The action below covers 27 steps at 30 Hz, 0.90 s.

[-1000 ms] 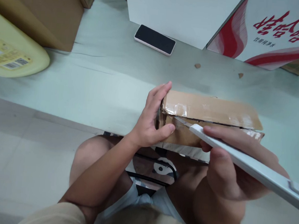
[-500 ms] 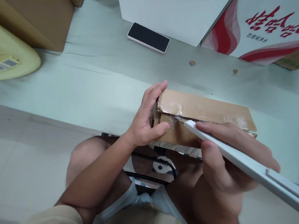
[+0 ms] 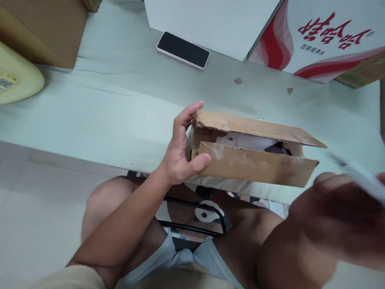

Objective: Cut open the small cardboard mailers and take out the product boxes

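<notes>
A small brown cardboard box [image 3: 254, 168] lies near the table's front edge, its two top flaps parted along the middle. Through the gap a white item [image 3: 246, 141] with a dark part shows inside; its kind I cannot make out. My left hand [image 3: 183, 152] grips the box's left end, thumb on the near side and fingers at the far side. To the right of the box, my right hand [image 3: 348, 216] is raised and blurred, closed around a white utility knife [image 3: 367, 180] whose blade points left, apart from the cardboard.
Behind the box, a phone [image 3: 183, 50] lies against a large white box [image 3: 207, 15]. A red-and-white carton [image 3: 316, 43] stands back right. Two cardboard scraps [image 3: 238, 81] lie on the green-covered table [image 3: 113, 124]. At left are a brown carton [image 3: 38, 14] and a yellow bottle [image 3: 13, 72].
My right hand has pulled the knife away from the seam to the right. The box's flaps have come apart, showing its contents. My left hand keeps its hold.
</notes>
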Motion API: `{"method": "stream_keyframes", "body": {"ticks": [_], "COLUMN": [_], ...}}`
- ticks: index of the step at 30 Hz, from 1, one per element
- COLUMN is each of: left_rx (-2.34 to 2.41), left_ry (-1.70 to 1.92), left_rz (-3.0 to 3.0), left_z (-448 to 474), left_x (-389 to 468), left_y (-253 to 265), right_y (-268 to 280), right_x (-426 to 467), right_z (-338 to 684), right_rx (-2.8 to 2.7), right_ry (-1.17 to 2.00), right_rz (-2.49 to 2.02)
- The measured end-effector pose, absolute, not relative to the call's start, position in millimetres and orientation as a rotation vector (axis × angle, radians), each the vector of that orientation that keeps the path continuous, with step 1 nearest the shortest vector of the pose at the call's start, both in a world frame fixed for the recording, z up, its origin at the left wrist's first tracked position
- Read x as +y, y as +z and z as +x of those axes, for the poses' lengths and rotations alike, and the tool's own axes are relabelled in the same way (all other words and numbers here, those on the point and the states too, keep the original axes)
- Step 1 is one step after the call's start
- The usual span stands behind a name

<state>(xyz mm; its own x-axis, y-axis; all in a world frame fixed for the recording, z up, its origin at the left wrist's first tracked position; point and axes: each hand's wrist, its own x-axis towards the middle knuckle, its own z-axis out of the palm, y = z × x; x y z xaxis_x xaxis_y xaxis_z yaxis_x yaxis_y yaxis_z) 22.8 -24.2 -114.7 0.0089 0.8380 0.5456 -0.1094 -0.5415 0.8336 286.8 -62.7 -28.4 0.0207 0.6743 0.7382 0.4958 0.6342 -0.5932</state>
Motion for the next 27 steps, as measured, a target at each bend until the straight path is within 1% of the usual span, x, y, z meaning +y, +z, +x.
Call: {"method": "stream_keyframes", "body": {"ticks": [2, 3, 4, 6, 10, 12, 14, 18, 20, 23, 27], "left_rx": [0.781, 0.786, 0.790, 0.793, 0.768, 0.799, 0.895, 1.053, 1.072, 1.097, 1.082], "left_ry": [1.638, 1.642, 1.649, 1.684, 1.832, 1.883, 1.899, 1.882, 1.878, 1.879, 1.894], "left_rz": [1.516, 1.499, 1.481, 1.435, 1.320, 1.279, 1.285, 1.353, 1.388, 1.436, 1.434], "left_z": [23, 23, 24, 27, 35, 37, 37, 32, 28, 25, 23], "left_x": [-24, -25, -25, -25, -24, -23, -22, -23, -24, -25, -23], "left_y": [-114, -113, -112, -108, -98, -93, -90, -86, -85, -84, -79], "right_y": [-30, -34, -40, -57, -91, -99, -102, -95, -86, -70, -59], "right_x": [-48, -42, -37, -30, -21, -16, -10, -6, -10, -23, -37], "right_z": [288, 291, 295, 310, 349, 358, 359, 350, 344, 331, 312], "right_rx": [-1.300, -1.183, -1.130, -1.142, -1.415, -1.529, -1.549, -1.507, -1.405, -1.239, -1.280], "right_ry": [-0.103, -0.158, -0.132, 0.038, 0.305, 0.357, 0.407, 0.477, 0.470, 0.473, 0.486], "right_rz": [-0.914, -0.960, -1.078, -1.407, -1.961, -2.082, -2.110, -2.064, -1.950, -1.616, -1.176]}}
